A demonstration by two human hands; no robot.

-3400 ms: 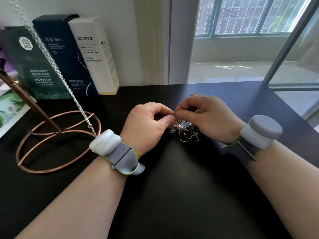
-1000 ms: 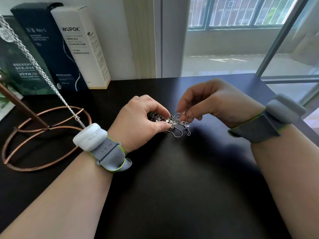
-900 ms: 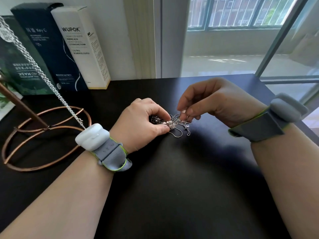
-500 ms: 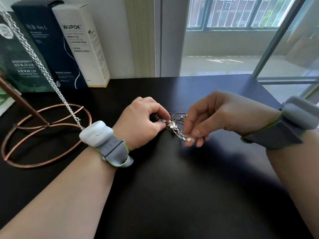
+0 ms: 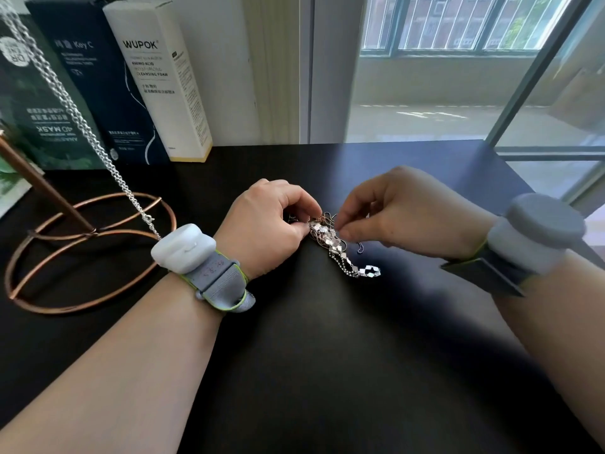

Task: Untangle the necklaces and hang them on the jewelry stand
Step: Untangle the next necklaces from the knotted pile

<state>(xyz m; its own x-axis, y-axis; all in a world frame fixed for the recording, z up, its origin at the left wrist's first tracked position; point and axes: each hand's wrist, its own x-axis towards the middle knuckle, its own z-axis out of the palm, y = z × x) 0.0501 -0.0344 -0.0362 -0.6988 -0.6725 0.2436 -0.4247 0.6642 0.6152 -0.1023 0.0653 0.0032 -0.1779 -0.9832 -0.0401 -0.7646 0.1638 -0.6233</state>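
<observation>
Though clear of worktop (image 5: pixel 327 355) edges — left hand (image 5: pixel 265 224) and right hand (image 5: pixel 406 217) pinching necklace tangle (image 5: pixel 330 240), jewelry stand (image 5: pixel 82 253) leftward

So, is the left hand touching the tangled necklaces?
Touching. The head view shows the left hand pinching the upper end of the tangled necklaces between thumb and forefinger.

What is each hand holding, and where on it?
Both pinch the tangled necklaces at the clump's upper end: left hand on its left side, right hand on its right.
</observation>
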